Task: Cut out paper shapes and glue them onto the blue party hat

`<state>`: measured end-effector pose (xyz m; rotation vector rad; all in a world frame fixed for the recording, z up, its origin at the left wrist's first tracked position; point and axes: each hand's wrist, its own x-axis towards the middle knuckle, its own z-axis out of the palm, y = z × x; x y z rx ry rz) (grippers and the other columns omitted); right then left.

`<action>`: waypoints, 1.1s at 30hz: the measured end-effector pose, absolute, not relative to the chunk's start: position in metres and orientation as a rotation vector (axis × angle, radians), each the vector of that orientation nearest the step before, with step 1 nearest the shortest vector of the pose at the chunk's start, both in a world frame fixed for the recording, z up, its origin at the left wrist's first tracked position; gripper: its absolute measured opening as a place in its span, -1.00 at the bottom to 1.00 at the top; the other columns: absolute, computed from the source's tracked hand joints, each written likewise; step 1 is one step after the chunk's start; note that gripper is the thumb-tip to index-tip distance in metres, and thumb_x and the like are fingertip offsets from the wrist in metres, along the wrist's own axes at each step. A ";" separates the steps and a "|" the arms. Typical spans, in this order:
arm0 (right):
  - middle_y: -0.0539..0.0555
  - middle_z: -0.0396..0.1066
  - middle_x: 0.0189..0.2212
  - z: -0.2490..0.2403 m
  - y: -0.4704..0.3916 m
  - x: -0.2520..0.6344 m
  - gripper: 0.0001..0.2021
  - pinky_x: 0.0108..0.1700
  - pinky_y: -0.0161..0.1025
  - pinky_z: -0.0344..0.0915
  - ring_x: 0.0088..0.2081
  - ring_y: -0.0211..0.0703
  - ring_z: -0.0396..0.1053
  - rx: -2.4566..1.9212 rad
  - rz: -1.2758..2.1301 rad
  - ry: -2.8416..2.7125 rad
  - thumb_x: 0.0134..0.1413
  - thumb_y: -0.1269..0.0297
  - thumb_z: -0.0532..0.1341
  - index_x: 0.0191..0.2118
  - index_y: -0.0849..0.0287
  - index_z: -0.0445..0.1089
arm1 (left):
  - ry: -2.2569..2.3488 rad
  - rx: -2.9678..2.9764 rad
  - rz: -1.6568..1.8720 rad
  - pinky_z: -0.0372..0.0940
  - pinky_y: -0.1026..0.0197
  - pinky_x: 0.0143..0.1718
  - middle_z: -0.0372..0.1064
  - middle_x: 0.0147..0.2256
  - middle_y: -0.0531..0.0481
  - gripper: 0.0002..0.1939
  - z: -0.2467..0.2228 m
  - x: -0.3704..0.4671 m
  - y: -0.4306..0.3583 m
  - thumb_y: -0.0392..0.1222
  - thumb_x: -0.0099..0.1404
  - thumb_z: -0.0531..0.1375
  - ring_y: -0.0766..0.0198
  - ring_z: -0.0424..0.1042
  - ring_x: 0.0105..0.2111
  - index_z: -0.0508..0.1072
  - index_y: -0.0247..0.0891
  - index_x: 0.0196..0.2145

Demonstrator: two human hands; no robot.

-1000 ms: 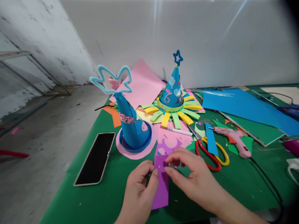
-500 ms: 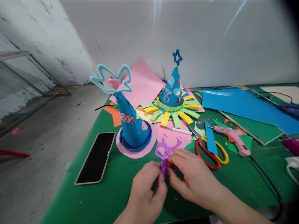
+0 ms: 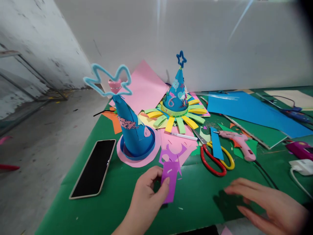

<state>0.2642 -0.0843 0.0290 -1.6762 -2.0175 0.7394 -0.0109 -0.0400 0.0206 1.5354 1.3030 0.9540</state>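
Between thumb and fingers, my left hand [image 3: 150, 195] pinches a purple paper strip [image 3: 170, 178] that carries a small pale mark. My right hand [image 3: 265, 202] hovers over the table's front right, fingers apart and holding nothing. Just beyond the strip lies a purple paper scrap with cut-out holes [image 3: 174, 151]. A blue paper cone hat [image 3: 137, 137] with a light blue pipe-cleaner shape on top leans on a pink round brim, left of centre. Scissors [image 3: 213, 161] with red and yellow handles lie between my hands, a blue paper strip [image 3: 217, 143] across them.
A phone [image 3: 94, 168] lies at the left table edge. Farther back stands a second blue cone hat [image 3: 175, 94] with a yellow-green fringe. A pink glue gun [image 3: 241, 142] trails its cord forward on the right. Behind it spreads a blue sheet [image 3: 254, 111]; a white plug [image 3: 302, 166] sits far right.
My right hand has let go of the purple strip and moved away to the right, its fingers opening. My left hand keeps the strip, now turned with its flat face showing. The view shifted slightly.
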 end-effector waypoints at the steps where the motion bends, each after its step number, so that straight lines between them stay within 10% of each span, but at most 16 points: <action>1: 0.06 0.41 -0.31 0.030 -0.083 0.259 -0.76 -0.30 -0.25 0.28 -0.34 -0.11 0.36 -1.656 0.820 -2.043 -0.07 0.31 0.16 -0.20 0.00 0.37 | 1.326 1.717 0.997 0.19 0.32 -0.48 0.29 -0.51 0.03 -0.91 0.020 -0.010 -0.040 -0.34 0.14 0.07 0.33 0.27 -0.50 0.32 -0.29 -0.50; 12: -0.12 -0.01 -0.64 0.021 -0.045 0.156 -0.68 -0.54 -0.36 -0.05 -0.57 -0.34 -0.04 -1.213 1.579 -1.545 0.10 0.10 0.02 -0.57 0.19 0.13 | 1.251 2.946 1.187 0.14 0.00 -0.22 0.42 -0.40 -0.09 -0.85 0.013 -0.013 -0.059 -0.44 0.08 0.09 0.12 0.35 -0.33 0.38 -0.30 -0.38; 21: -0.10 0.03 -0.61 0.012 -0.040 0.163 -0.73 -0.53 -0.37 -0.03 -0.54 -0.34 -0.01 -1.208 1.427 -1.666 0.12 0.16 0.01 -0.51 0.21 0.22 | 1.609 1.658 1.191 0.27 0.17 -0.34 0.31 -0.27 -0.10 -0.61 0.005 -0.009 -0.062 -0.19 0.01 0.23 0.18 0.34 -0.30 0.22 -0.26 -0.20; 25: -0.06 0.15 -0.58 0.006 -0.040 0.160 -0.74 -0.48 -0.36 0.07 -0.51 -0.31 0.10 -1.226 1.298 -1.817 0.12 0.17 0.01 -0.45 0.20 0.29 | 1.448 1.261 0.902 0.23 0.31 -0.56 0.30 -0.55 0.06 -0.77 0.003 -0.003 -0.057 -0.09 0.06 0.19 0.32 0.30 -0.57 0.32 -0.30 -0.37; 33: -0.02 0.35 -0.49 -0.010 -0.038 0.169 -0.82 -0.43 -0.33 0.17 -0.46 -0.24 0.27 -1.349 1.084 -2.113 0.13 0.25 0.01 -0.29 0.14 0.32 | 1.664 2.072 1.077 0.23 0.30 -0.45 0.38 -0.47 0.01 -0.91 -0.014 -0.038 -0.074 -0.32 0.15 0.10 0.30 0.37 -0.49 0.35 -0.26 -0.33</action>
